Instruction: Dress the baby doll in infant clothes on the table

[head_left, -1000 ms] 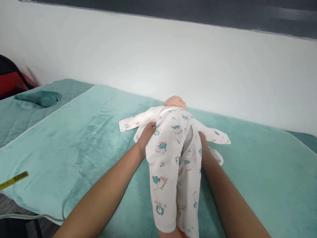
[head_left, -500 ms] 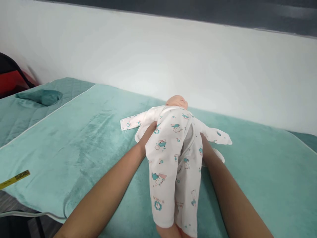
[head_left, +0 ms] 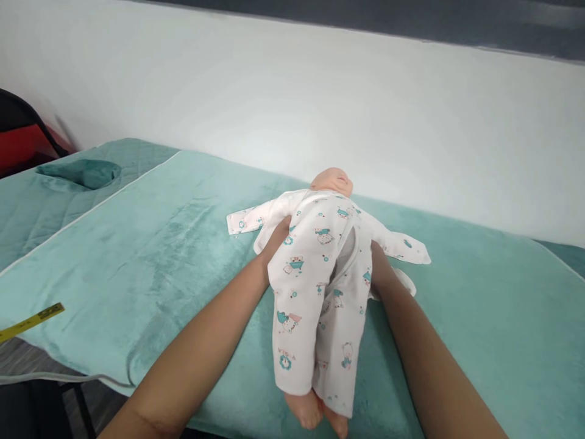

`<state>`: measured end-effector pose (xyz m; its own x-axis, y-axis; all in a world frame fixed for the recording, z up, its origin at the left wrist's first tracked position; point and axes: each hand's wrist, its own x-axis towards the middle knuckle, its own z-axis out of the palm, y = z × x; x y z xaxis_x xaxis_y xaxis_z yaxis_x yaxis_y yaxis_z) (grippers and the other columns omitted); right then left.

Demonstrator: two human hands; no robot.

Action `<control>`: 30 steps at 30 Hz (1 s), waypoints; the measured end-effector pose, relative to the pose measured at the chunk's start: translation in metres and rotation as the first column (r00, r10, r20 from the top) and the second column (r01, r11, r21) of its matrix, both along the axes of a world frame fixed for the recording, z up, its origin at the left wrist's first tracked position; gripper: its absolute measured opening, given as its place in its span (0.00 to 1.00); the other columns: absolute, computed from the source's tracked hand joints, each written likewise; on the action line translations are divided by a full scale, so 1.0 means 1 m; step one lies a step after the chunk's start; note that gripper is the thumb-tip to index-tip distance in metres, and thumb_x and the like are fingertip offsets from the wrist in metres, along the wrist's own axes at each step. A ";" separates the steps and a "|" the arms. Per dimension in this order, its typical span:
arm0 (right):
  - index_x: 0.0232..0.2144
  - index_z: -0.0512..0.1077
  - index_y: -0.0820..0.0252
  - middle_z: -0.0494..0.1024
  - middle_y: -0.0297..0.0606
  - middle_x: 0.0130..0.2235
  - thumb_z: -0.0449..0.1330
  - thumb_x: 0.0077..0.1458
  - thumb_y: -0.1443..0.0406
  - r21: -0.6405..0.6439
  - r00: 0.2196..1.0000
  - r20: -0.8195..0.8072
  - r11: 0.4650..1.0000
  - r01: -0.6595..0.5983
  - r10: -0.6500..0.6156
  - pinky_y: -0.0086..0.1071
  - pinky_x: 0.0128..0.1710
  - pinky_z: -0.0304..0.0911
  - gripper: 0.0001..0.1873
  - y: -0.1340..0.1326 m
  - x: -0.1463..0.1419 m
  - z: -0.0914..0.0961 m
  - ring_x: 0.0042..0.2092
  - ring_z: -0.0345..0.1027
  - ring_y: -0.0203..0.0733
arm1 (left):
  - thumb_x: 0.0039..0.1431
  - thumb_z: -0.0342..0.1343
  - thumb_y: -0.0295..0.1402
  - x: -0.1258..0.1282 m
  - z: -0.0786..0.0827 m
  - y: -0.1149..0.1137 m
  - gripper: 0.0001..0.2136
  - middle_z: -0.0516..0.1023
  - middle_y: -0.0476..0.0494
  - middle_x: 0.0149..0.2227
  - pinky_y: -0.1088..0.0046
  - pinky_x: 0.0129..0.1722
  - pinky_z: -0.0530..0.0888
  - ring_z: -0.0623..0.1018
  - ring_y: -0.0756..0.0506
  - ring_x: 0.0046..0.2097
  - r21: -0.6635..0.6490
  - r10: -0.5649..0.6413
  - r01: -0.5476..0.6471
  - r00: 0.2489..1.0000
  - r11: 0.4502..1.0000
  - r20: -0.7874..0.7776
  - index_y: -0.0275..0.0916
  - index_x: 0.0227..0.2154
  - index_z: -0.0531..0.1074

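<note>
A baby doll (head_left: 333,180) in white printed clothes lies on its back on the green bed cover. Its head points to the wall and its bare feet (head_left: 307,410) point at me. The printed trousers (head_left: 295,292) cover the legs up to the chest, over a matching long-sleeved top (head_left: 404,247) with arms spread. My left hand (head_left: 282,230) holds the doll's side at the waist, its fingers hidden under the cloth and body. On the opposite side, my right hand (head_left: 378,259) grips the waist likewise, with fingers out of sight.
The green plush cover (head_left: 137,256) spreads over the bed against a white wall (head_left: 256,97). A hollow green cushion-like shape (head_left: 80,175) is at the far left. A yellow strip (head_left: 34,321) lies near the left edge. Something red and black (head_left: 22,137) stands beyond it.
The doll's legs have come down and slightly left, so more of both feet shows. Both hands stay at its waist. The whole view has shifted a little.
</note>
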<state>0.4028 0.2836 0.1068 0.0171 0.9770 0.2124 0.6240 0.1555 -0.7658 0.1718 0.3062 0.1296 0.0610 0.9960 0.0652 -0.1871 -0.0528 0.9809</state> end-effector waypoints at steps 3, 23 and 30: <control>0.45 0.75 0.59 0.77 0.47 0.53 0.57 0.51 0.62 -0.034 1.000 -0.017 0.999 0.017 -0.018 0.49 0.56 0.61 0.19 -0.008 -0.004 0.005 0.53 0.69 0.55 | 0.43 0.61 0.26 -0.003 -0.004 -0.002 0.08 0.76 0.46 0.36 0.64 0.44 0.74 0.75 0.41 0.44 0.079 -0.026 0.036 0.993 0.996 -0.117 0.43 0.29 0.72; 0.56 0.65 0.46 0.75 0.40 0.54 0.55 0.58 0.70 0.308 0.939 0.329 0.929 -0.204 0.097 0.55 0.58 0.60 0.25 -0.244 -0.100 -0.007 0.59 0.64 0.52 | 0.55 0.49 0.21 -0.073 -0.045 -0.212 0.18 0.75 0.41 0.50 0.60 0.55 0.71 0.75 0.43 0.53 0.225 0.022 0.097 0.880 0.969 -0.474 0.43 0.46 0.70; 0.47 0.72 0.51 0.79 0.38 0.47 0.55 0.61 0.69 0.303 0.852 0.520 0.946 -0.115 -0.063 0.53 0.57 0.54 0.13 -0.234 -0.114 0.007 0.51 0.68 0.52 | 0.50 0.64 0.27 -0.041 -0.055 -0.253 0.32 0.68 0.34 0.54 0.48 0.55 0.68 0.69 0.34 0.57 0.426 0.276 0.174 0.539 0.888 -0.796 0.43 0.59 0.61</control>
<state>0.2889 0.0497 0.1134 -0.2066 0.8556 0.4746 0.9049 0.3516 -0.2400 0.1305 0.0533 0.0750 0.2595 0.8775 0.4034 0.6982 -0.4590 0.5494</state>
